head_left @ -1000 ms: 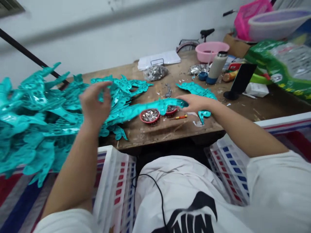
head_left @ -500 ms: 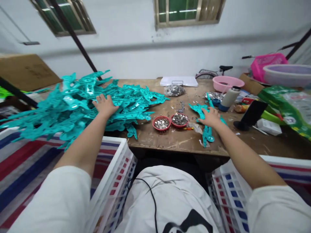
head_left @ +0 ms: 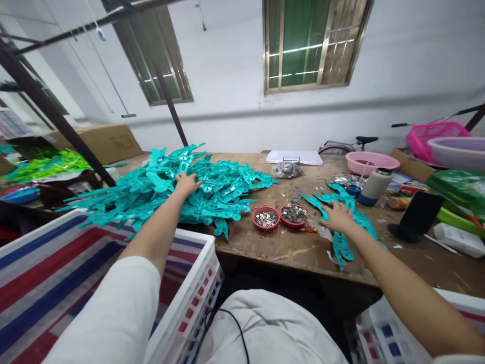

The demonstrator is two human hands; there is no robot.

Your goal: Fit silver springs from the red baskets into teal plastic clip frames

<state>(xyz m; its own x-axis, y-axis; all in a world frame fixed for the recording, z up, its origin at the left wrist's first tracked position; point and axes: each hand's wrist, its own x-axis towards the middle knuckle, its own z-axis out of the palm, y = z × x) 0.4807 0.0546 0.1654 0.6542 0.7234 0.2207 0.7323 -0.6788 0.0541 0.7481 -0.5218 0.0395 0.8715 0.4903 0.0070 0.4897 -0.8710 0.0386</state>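
A large heap of teal plastic parts (head_left: 212, 202), flat and pointed in outline, lies on the left of the table. My left hand (head_left: 186, 185) rests on top of the heap with its fingers spread, gripping none of the parts. On the right, my right hand (head_left: 338, 218) lies over a smaller group of teal plastic parts (head_left: 343, 250), fingers stretched out and apart. The palm hides the middle of that group. Between the hands stand two red baskets: the left basket (head_left: 266, 228) and the right basket (head_left: 294, 225) both hold small shiny metal pieces.
A bag of metal pieces (head_left: 287, 170) and white papers (head_left: 294, 157) lie at the back. To the right stand a bottle (head_left: 375, 187), a phone on a stand (head_left: 417, 216) and a pink basin (head_left: 372, 163). A white crate (head_left: 206, 253) with a striped lining is at the left front.
My view has tilted up and turned slightly left, so the table appears lower and farther right. Both hands remain over their same groups of teal parts.
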